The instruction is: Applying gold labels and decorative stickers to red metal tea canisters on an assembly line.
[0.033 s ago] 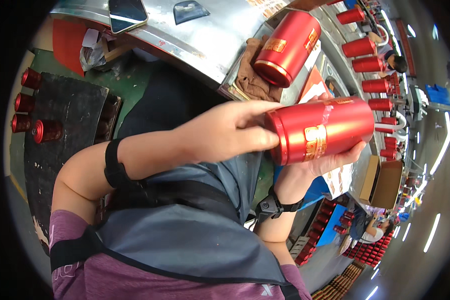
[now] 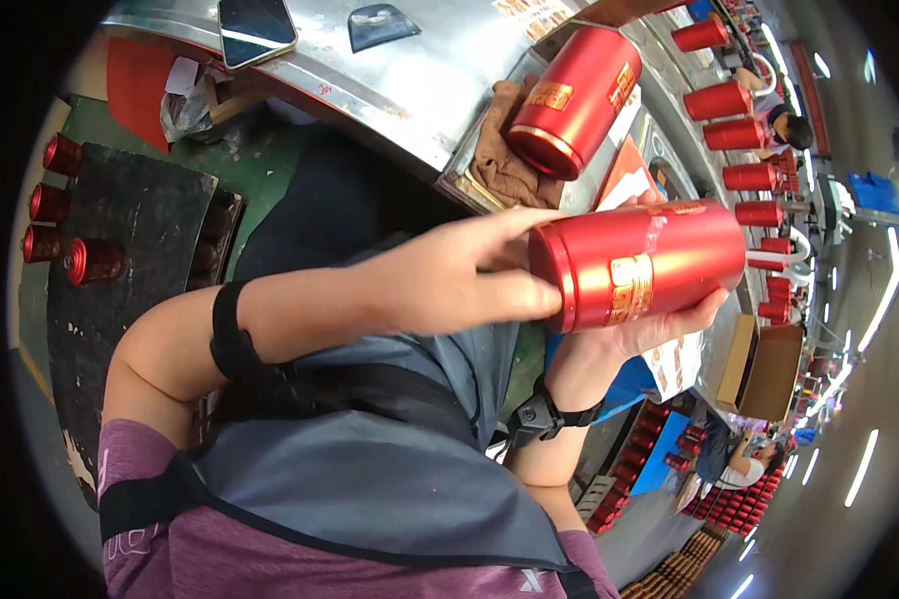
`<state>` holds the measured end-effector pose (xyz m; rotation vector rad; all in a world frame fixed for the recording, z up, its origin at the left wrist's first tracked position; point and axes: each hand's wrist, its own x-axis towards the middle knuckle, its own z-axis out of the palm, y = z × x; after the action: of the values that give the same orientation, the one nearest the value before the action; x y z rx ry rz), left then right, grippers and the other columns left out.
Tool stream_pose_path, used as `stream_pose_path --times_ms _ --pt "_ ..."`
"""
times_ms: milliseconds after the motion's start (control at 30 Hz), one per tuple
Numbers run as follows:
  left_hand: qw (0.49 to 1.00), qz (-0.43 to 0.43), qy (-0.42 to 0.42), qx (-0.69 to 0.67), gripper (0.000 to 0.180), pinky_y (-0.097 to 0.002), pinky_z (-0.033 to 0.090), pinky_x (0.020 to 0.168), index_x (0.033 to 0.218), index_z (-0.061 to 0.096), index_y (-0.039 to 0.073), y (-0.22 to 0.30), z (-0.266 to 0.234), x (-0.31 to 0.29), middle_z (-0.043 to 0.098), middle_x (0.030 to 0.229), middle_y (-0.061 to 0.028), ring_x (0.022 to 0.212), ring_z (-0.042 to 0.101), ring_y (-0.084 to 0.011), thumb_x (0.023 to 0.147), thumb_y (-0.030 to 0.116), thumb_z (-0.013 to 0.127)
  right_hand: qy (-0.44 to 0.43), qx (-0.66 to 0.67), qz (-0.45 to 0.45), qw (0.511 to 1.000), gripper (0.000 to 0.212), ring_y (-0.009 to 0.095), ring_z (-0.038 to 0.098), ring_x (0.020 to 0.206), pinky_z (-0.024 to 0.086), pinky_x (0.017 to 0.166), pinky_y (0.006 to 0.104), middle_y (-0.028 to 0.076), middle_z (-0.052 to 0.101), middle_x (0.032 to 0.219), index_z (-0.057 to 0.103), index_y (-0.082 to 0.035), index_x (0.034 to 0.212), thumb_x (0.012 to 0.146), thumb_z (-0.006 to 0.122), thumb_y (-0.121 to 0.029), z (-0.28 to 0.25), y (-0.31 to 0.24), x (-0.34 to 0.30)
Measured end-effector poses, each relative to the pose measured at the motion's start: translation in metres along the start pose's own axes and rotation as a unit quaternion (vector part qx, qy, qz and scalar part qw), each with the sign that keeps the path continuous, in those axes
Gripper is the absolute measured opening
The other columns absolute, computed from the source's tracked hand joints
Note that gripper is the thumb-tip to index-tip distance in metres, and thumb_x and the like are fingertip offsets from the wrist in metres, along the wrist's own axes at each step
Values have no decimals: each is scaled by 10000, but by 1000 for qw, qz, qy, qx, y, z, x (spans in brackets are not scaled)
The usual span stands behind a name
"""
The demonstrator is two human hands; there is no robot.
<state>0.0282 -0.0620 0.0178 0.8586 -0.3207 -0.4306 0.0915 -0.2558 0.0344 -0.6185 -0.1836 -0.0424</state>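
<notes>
A shiny red canister (image 2: 694, 265) with gold markings lies almost level between my hands, in front of my body. My left hand (image 2: 445, 280) grips its left end, the thumb on the near side of the rim and the other fingers partly hidden behind that end. From below, my right hand (image 2: 624, 344) cradles the body, its thumb along the near side and fingertips showing at the far side. A second red canister (image 2: 599, 85) lies tilted beyond it, on a brown cloth (image 2: 504, 150) at the workbench edge.
The metal workbench (image 2: 395, 100) carries a phone (image 2: 257, 32) and a dark curved piece (image 2: 382, 27). Several small red canisters (image 2: 95, 262) stand at left by a black board (image 2: 145, 215). Rightward are a row of red canisters (image 2: 719, 99), a cardboard box (image 2: 774, 369) and a seated person (image 2: 739, 467).
My left hand has shifted very slightly downward at the canister's end. The canister's right end sits a touch lower; both hands keep their hold.
</notes>
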Motion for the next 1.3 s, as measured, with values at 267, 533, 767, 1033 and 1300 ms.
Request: stream_pose_path --times_ms 267,533,767,1033,1300 --pt "998 -5 16 66 869 -371 526 982 1545 252 66 14 -7 -15 458 1424 -133 1267 517 -205 796 13 689 -101 -7 80 992 1028 514 308 1418 243 1157 688 254 378 1532 375 -126 1521 735 775 -655 -13 -17 -26" --pt "921 24 -68 383 839 -366 565 943 1482 441 138 38 -24 -37 539 1378 -140 1133 562 -300 712 109 774 -5 -103 204 974 1242 406 585 1225 494 1044 524 281 522 1392 406 72 1432 691 487 -922 -78 -55 -83" --pt "887 -39 -116 445 809 -377 570 911 1461 472 151 41 -26 -42 587 1324 -136 1097 593 -284 709 101 766 7 -294 366 883 1170 304 626 1188 515 1006 380 230 597 1317 469 139 1339 746 556 -865 -55 -52 -97" --pt "949 -69 1 309 694 -336 610 858 1395 558 122 28 -35 -49 611 1304 -108 1055 630 -187 721 47 704 -139 -167 564 796 1142 261 459 1377 307 1173 402 162 446 1499 266 64 1525 627 914 -217 -57 -29 -74" --pt "946 -67 56 313 573 -204 526 671 1366 596 97 24 -38 -48 660 1230 -60 981 630 -98 796 79 660 -200 -375 444 789 1033 237 476 1345 346 1134 366 130 489 1447 327 23 1514 666 885 -171 -25 -10 -77"
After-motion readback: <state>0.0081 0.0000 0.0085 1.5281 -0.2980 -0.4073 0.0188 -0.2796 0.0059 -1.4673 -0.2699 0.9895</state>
